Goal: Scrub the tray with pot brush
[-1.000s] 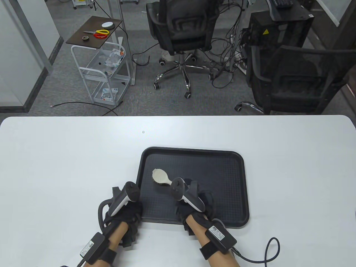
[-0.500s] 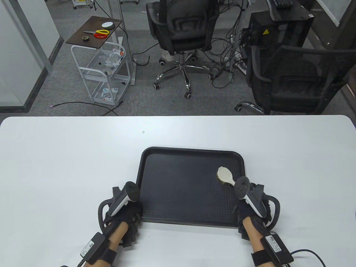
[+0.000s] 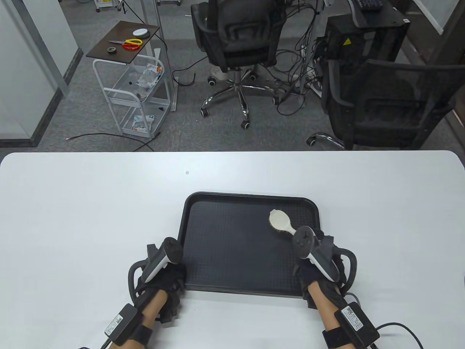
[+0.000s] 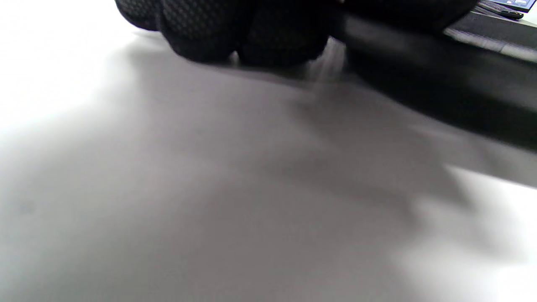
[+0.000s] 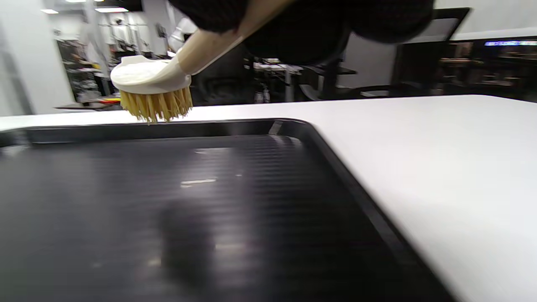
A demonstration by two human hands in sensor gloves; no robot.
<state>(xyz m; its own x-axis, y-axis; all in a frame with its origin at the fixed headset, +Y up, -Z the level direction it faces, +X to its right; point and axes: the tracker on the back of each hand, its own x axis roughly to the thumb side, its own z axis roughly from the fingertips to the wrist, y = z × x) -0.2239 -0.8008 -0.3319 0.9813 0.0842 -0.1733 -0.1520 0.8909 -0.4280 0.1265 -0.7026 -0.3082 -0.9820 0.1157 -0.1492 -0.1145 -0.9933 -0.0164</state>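
Since half a second ago, the pot brush [image 3: 279,222] has been shifted leftward and slightly farther away, from beside the right rim of the tray [image 3: 250,292] to a spot a little inward; a second ago it was recorded in the left half of the tray. The tray itself has not been displaced.

The brush head is found in the far right part of the tray, its white back turned up and its yellow bristles [image 5: 156,105] turned down. In the right wrist view the bristle tips appear just clear of the tray floor, but contact cannot be settled from the frames. The pale handle [image 5: 209,44] is gripped by the right hand [image 3: 319,263], whose gloved fingers are curled round it; this hand is placed over the near right corner of the tray.

The black, textured tray is seen lying flat on the white desk [image 3: 72,218], near the front edge and right of centre.

The left hand [image 3: 165,272] is noted at the near left corner of the tray. In the left wrist view its gloved fingertips [image 4: 235,33] are seen bunched on the desk surface against the tray rim; whether the rim is clasped cannot be told, the view being blurred.

Beyond the desk, office chairs [image 3: 236,40] and a small trolley [image 3: 134,94] are observed on the floor.
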